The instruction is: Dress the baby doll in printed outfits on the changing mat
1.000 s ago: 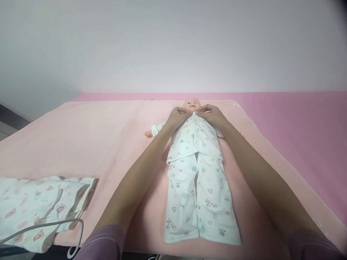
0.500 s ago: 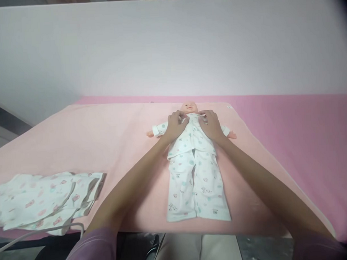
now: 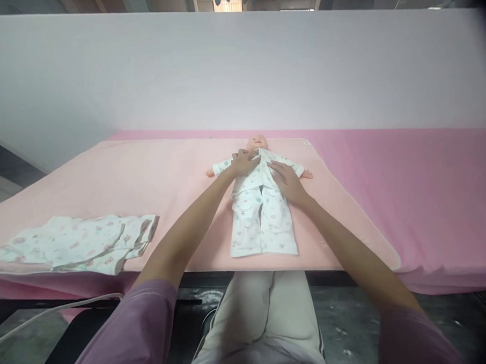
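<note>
Now the collar (image 3: pixel 261 150) is no longer framed by both hands: the left hand (image 3: pixel 245 161) is rested on the upper chest of the printed top (image 3: pixel 264 173), while the right hand (image 3: pixel 286 181) is placed lower, fingers extended along its side. Nothing is seen gripped by the right; whether cloth is pinched by the left cannot be told. The doll (image 3: pixel 257 142) is laid face up on the peach sheet (image 3: pixel 174 174), with 1 pair of trousers (image 3: pixel 263 224) spread below. Attention appears to be shifted from neckline to front.
</note>
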Available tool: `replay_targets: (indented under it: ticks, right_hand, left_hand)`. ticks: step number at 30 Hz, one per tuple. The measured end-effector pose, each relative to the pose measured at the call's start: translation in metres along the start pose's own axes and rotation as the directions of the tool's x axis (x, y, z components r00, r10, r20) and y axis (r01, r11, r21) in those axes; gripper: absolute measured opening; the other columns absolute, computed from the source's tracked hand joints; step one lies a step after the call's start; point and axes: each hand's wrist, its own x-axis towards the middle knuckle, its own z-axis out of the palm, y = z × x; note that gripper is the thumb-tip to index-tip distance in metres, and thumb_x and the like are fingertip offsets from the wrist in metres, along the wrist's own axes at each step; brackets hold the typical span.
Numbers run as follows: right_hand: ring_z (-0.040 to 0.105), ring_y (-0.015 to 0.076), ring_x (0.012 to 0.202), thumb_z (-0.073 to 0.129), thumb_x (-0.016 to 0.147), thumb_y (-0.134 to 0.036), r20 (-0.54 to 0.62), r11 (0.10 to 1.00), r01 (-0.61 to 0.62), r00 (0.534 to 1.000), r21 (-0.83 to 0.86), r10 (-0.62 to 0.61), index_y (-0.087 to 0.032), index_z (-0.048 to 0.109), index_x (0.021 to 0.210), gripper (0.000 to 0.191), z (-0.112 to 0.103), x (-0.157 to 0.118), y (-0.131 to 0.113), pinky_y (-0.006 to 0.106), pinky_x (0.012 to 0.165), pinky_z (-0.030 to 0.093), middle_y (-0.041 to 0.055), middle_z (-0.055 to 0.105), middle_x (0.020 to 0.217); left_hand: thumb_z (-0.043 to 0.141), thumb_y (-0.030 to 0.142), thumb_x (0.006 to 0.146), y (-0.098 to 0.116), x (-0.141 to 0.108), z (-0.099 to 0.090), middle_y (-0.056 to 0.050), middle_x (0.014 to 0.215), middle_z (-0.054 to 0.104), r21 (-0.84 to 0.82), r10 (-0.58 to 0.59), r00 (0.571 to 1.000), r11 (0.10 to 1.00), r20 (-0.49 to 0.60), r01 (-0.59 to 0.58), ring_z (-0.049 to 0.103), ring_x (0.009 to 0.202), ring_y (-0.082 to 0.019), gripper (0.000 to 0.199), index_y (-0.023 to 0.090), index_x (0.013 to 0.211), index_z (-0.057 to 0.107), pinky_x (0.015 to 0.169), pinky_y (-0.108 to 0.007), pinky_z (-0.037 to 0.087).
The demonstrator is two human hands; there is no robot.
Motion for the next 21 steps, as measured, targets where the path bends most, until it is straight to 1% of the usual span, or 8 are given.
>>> replay_targets:
  ticks: [5,7,9,12,14,17,19,21]
  right_hand:
    - [0.05,0.0284,0.162,0.049,0.115,-0.057,-0.006,0.997,-0.008,1.0,0.074,0.008,-0.036,0.069,0.158,0.052,0.001,-0.003,0.01,0.055,0.14,0.033,0.0045,0.06,0.17]
    - [0.05,0.0282,0.161,0.049,0.115,-0.059,0.006,0.998,-0.004,1.0,0.07,0.004,-0.036,0.069,0.158,0.052,0.0,-0.003,0.012,0.055,0.14,0.032,0.0048,0.06,0.17]
    - [0.051,0.0283,0.161,0.049,0.115,-0.059,0.013,0.998,0.005,1.0,0.066,-0.005,-0.036,0.069,0.158,0.053,-0.002,-0.003,0.013,0.055,0.14,0.032,0.0053,0.061,0.17]
    - [0.051,0.0281,0.161,0.049,0.115,-0.059,0.021,0.997,0.029,0.999,0.071,-0.031,-0.037,0.068,0.159,0.052,-0.005,-0.003,0.014,0.053,0.14,0.032,0.0044,0.061,0.17]
    - [0.051,0.0278,0.161,0.049,0.116,-0.058,0.028,0.996,0.046,0.998,0.08,-0.049,-0.037,0.067,0.16,0.052,-0.008,-0.004,0.014,0.053,0.14,0.033,0.0037,0.061,0.169]
    - [0.051,0.0289,0.16,0.048,0.116,-0.057,0.037,0.996,0.037,0.999,0.082,-0.04,-0.038,0.067,0.159,0.05,-0.011,-0.007,0.013,0.055,0.139,0.034,0.0035,0.062,0.168]
    - [0.05,0.0295,0.16,0.047,0.117,-0.057,0.046,0.997,0.032,0.998,0.075,-0.036,-0.039,0.066,0.159,0.05,-0.013,-0.008,0.012,0.056,0.139,0.034,0.0034,0.061,0.168]
    - [0.048,0.0299,0.162,0.046,0.117,-0.057,0.058,0.997,0.041,0.997,0.065,-0.045,-0.04,0.064,0.161,0.05,-0.013,-0.01,0.013,0.056,0.14,0.034,0.004,0.057,0.171]
  left_hand:
    - [0.088,0.059,0.071,0.003,0.002,-0.014,-0.014,0.164,0.053,-0.005,-0.038,0.996,0.999,0.078,0.039,0.035,0.163,-0.053,0.082,0.041,0.15,0.075,0.13,-0.068,0.036]
    - [0.088,0.058,0.069,0.001,0.004,-0.014,-0.015,0.168,0.05,-0.009,-0.045,0.995,0.999,0.094,0.046,0.032,0.165,-0.053,0.085,0.041,0.152,0.074,0.128,-0.067,0.038]
    - [0.087,0.057,0.07,-0.003,0.008,-0.008,-0.014,0.169,0.05,-0.038,-0.042,0.996,0.998,0.084,0.045,0.033,0.167,-0.05,0.08,0.039,0.147,0.076,0.128,-0.063,0.04]
    - [0.081,0.054,0.078,-0.011,0.014,0.006,-0.012,0.167,0.055,-0.142,-0.012,1.0,0.99,-0.008,0.01,0.043,0.164,-0.041,0.059,0.034,0.134,0.081,0.127,-0.049,0.046]
    - [0.077,0.053,0.085,-0.017,0.016,0.014,-0.011,0.165,0.057,-0.19,-0.001,0.997,0.982,-0.074,-0.013,0.05,0.16,-0.035,0.05,0.031,0.131,0.081,0.125,-0.043,0.047]
    - [0.075,0.053,0.092,-0.024,0.009,0.018,-0.012,0.164,0.057,-0.188,0.021,0.995,0.981,-0.095,-0.039,0.054,0.156,-0.032,0.05,0.03,0.135,0.079,0.128,-0.042,0.046]
    - [0.072,0.054,0.096,-0.03,-0.005,0.018,-0.01,0.165,0.056,-0.144,0.104,0.991,0.983,-0.085,-0.116,0.049,0.16,-0.031,0.054,0.033,0.145,0.074,0.133,-0.044,0.04]
    - [0.066,0.054,0.102,-0.037,-0.025,0.016,-0.008,0.169,0.054,-0.078,0.217,0.973,0.972,-0.081,-0.223,0.041,0.165,-0.03,0.059,0.037,0.158,0.065,0.138,-0.046,0.032]
